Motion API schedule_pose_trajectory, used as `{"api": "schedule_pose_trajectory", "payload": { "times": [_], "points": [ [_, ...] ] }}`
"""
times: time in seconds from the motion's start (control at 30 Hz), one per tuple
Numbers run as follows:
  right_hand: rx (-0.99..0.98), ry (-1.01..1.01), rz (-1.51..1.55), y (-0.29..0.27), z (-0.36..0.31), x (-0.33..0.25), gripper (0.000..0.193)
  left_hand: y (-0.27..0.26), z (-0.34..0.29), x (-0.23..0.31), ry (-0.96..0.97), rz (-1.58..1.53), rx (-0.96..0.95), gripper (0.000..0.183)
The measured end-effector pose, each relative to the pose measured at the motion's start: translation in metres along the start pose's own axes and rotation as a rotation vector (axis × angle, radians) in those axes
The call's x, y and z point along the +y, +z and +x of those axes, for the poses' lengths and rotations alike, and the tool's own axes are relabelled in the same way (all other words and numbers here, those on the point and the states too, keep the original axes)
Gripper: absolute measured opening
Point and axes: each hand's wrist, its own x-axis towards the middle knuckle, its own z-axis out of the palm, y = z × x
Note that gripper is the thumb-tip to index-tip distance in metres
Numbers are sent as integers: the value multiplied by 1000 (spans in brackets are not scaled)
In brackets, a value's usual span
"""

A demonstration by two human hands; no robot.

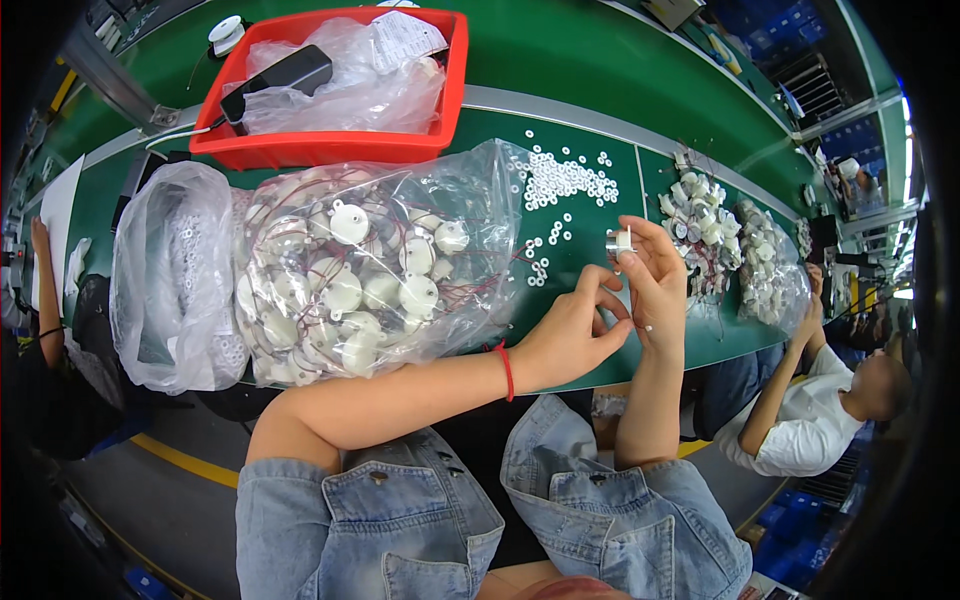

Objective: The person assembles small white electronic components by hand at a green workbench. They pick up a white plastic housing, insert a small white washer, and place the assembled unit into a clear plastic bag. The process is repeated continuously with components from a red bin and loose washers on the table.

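My right hand [657, 285] is raised over the green table, thumb and fingers closed on a small motor [620, 243] with a silvery body and a white top. Close beside it on the left is my left hand [568, 335], a red cord round its wrist. Its fingers curl toward the thumb; whatever they hold, if anything, I cannot make out. A tiny white piece [648, 328] shows against the base of my right hand. Beyond the hands lie many loose white washers [570, 182]. A clear bag [375, 270] of white round motors with red wires lies by my left forearm.
Behind the bag stands a red bin [330, 152] holding plastic bags and a black adapter [278, 85]. An open bag of washers [172, 290] sits at far left. Right of my hands is a heap of wired white motors [700, 220]. A co-worker [815, 410] sits farther right.
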Motion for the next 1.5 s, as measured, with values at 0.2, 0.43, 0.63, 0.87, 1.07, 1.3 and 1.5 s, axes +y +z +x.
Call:
{"api": "schedule_pose_trajectory", "payload": {
  "times": [0.2, 0.43, 0.63, 0.87, 1.07, 1.3, 1.5],
  "points": [
    [-63, 47, 126, 5, 7, 2, 43, -7, 3, 2, -350, -790, -29, 29],
    [-106, 55, 24, 8, 10, 6, 41, -8, 5, -4, -305, -667, -75, 29],
    [-180, -15, -30, 6, 10, 14, 37, -8, 6, -6, -230, -537, -53, 23],
    [-86, -68, -50, 13, 11, 6, 33, -7, 10, -13, -96, -446, -53, 22],
    [-30, -119, -384, 5, 14, 4, 29, -7, 12, -12, -50, -361, 29, 28],
    [27, -177, -302, 1, 20, 23, 22, -6, 12, -10, -42, -398, 108, 27],
    [-104, -99, -540, 4, 45, 8, 18, -10, 16, -17, -84, -443, 187, 30]
  ]
}}
